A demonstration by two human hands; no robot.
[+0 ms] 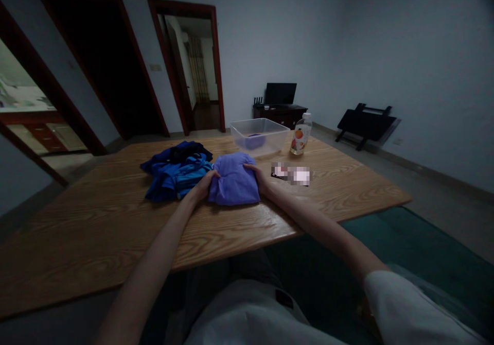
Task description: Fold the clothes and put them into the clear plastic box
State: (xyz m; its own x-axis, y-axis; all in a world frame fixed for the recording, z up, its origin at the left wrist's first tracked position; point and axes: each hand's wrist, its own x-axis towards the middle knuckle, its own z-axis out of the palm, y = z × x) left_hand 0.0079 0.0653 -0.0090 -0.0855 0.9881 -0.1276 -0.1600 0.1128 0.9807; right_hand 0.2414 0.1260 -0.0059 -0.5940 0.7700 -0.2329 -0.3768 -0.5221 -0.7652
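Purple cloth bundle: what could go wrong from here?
The purple cloth bundle, held at its sides by the left hand and right hand, might sag or unfold if lifted. The left hand is close to the blue clothes and could snag them. The bottle beside the clear bin might tip if bumped.

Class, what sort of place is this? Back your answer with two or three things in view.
Probably a home's living or dining area: a flat screen stands on a low dark cabinet, a long curtain shows through a door frame, and a wood-grain table spans the foreground.
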